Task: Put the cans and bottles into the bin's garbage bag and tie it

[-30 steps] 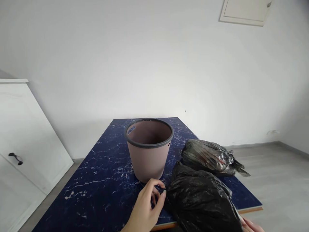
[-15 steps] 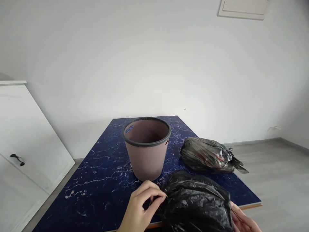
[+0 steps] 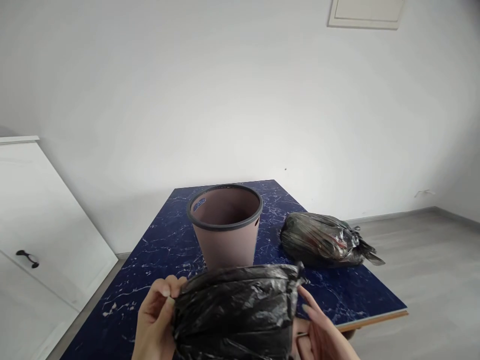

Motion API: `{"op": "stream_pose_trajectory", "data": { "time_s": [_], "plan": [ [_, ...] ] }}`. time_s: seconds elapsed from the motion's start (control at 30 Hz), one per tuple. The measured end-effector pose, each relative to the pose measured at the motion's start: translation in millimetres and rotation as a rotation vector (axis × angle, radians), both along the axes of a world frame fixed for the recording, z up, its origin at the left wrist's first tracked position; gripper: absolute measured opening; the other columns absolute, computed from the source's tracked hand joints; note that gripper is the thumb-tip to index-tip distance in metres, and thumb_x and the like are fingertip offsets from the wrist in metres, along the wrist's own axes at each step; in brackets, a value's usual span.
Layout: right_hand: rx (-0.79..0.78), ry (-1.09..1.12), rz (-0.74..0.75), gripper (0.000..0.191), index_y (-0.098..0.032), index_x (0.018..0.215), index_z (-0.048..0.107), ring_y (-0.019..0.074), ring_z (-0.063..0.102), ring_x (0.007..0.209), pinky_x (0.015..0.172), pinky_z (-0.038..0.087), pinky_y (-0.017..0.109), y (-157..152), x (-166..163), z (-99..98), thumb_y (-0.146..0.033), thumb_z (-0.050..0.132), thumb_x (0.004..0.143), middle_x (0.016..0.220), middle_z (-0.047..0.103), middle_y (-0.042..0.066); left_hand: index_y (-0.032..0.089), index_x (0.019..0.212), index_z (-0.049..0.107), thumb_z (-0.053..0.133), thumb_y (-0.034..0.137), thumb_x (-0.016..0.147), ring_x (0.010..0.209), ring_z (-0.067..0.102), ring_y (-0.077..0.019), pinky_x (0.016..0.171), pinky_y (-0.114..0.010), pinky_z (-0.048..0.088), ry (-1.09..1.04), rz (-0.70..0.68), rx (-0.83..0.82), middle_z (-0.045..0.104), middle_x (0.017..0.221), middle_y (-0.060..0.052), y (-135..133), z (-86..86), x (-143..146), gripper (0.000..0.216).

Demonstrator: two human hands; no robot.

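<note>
Between my two hands a black plastic bag (image 3: 236, 312) is stretched out at the near edge of the table, in front of the bin. My left hand (image 3: 157, 315) pinches its left edge between thumb and fingers. At the right edge, my right hand (image 3: 317, 327) grips the bag, its fingers partly behind the plastic; a ring shows on one finger. Behind the bag stands a brownish-pink trash bin (image 3: 225, 245) with a dark grey rim, upright and unlined. The bag hides the bin's base.
A filled, knotted black garbage bag (image 3: 322, 240) lies on the right side of the blue marble-patterned table (image 3: 150, 270). A white cabinet (image 3: 48, 215) with a black handle stands at the left. Behind the table is a white wall (image 3: 232, 100); grey floor (image 3: 423, 280) extends to the right.
Both hands and the black bag have moved left, in front of the bin. The bag is now spread wider between the hands, and more of my right hand shows.
</note>
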State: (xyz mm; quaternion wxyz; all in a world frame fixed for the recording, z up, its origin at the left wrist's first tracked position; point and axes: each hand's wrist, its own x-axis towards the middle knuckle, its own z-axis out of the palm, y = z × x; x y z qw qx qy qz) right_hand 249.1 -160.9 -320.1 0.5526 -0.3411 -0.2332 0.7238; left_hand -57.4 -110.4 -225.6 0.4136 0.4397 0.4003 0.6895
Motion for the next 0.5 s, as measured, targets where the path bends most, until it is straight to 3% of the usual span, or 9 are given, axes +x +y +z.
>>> {"op": "stream_pose_trajectory", "data": {
  "time_s": [0.07, 0.13, 0.2, 0.27, 0.37, 0.5],
  "plan": [
    [0.069, -0.106, -0.078, 0.095, -0.04, 0.157, 0.035, 0.0094, 0.059, 0.048, 0.039, 0.044, 0.018, 2.7, -12.3, 2.4, -0.059, 0.087, 0.08, 0.092, 0.071, -0.001, 0.027, 0.084, 0.066, 0.094, 0.056, 0.068, 0.075, 0.071, -0.0167, 0.059, -0.021, 0.059, -0.171, 0.122, -0.169, 0.068, 0.081, 0.003, 1.7, -7.7, -8.2, 0.044],
    [0.123, -0.238, -0.184, 0.103, -0.041, 0.156, 0.035, 0.0097, 0.059, 0.056, 0.044, 0.052, 0.023, 5.0, -22.8, 3.0, -0.055, 0.094, 0.072, 0.112, 0.067, 0.002, 0.034, 0.104, 0.075, 0.091, 0.054, 0.072, 0.099, 0.077, -0.0236, 0.076, -0.025, 0.065, -0.309, 0.205, -0.299, 0.078, 0.098, 0.001, 3.5, -16.0, -15.7, 0.041],
    [0.143, -0.336, -0.241, 0.103, -0.041, 0.154, 0.036, 0.0061, 0.055, 0.052, 0.046, 0.054, 0.027, 9.0, -29.8, 3.0, -0.058, 0.094, 0.07, 0.134, 0.061, 0.007, 0.039, 0.123, 0.075, 0.084, 0.052, 0.08, 0.128, 0.069, -0.0303, 0.099, -0.034, 0.063, -0.39, 0.203, -0.347, 0.081, 0.113, 0.0, 5.8, -22.2, -21.1, 0.045],
    [0.161, -0.403, -0.27, 0.098, -0.04, 0.152, 0.036, 0.0017, 0.048, 0.045, 0.042, 0.05, 0.027, 15.5, -31.5, 3.9, -0.061, 0.09, 0.074, 0.15, 0.053, 0.013, 0.04, 0.132, 0.073, 0.08, 0.047, 0.084, 0.142, 0.058, -0.0327, 0.111, -0.042, 0.057, -0.429, 0.185, -0.359, 0.081, 0.119, 0.001, 7.9, -23.4, -23.5, 0.048],
    [0.197, -0.552, -0.388, 0.08, -0.033, 0.141, 0.044, 0.0037, 0.049, 0.049, 0.043, 0.047, 0.025, 27.5, -23.7, 8.3, -0.061, 0.086, 0.079, 0.142, 0.057, 0.012, 0.038, 0.131, 0.075, 0.078, 0.036, 0.087, 0.144, 0.056, -0.0315, 0.11, -0.043, 0.059, -0.479, 0.275, -0.435, 0.081, 0.123, 0.002, 9.1, -14.1, -23.7, 0.044],
    [0.279, -0.742, -0.566, 0.065, -0.028, 0.131, 0.046, 0.012, 0.059, 0.061, 0.055, 0.053, 0.027, 37.9, -9.1, 17.5, -0.054, 0.083, 0.085, 0.105, 0.064, 0.002, 0.037, 0.12, 0.079, 0.075, 0.024, 0.09, 0.147, 0.054, -0.0217, 0.101, -0.026, 0.062, -0.559, 0.377, -0.469, 0.079, 0.126, 0.008, 7.7, -0.2, -32.2, 0.033]
  ]
}}
